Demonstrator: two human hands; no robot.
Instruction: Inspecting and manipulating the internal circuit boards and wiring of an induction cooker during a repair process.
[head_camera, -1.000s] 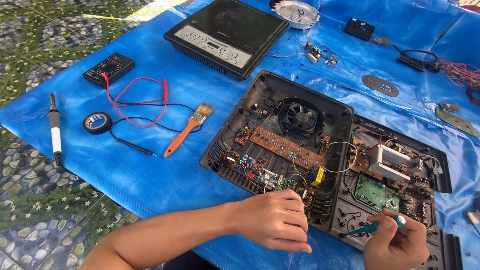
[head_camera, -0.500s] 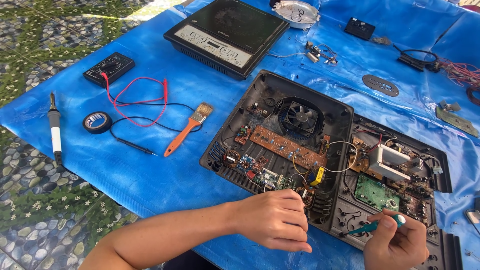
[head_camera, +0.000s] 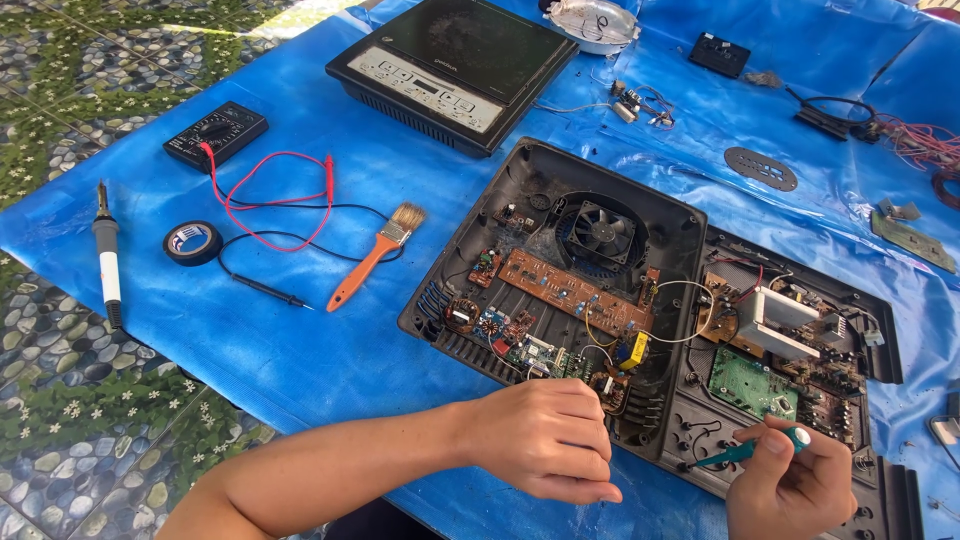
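Screwdriver: green-handled screwdriver (head_camera: 745, 452), lower right, pinched in the right hand (head_camera: 790, 490), tip on the opened cooker base (head_camera: 560, 190).
Left hand: left hand (head_camera: 545, 440) curled at the base's near edge, perhaps holding nothing.
Room: bare blue tarp (head_camera: 300, 350) lower left.

Bare blue sheet (head_camera: 300, 350) lies open at lower left of the frame, while the orange-handled brush (head_camera: 372, 258), tape roll (head_camera: 192, 242) and meter leads (head_camera: 270, 205) crowd middle left, and the opened cooker base (head_camera: 560, 290) blocks the centre.
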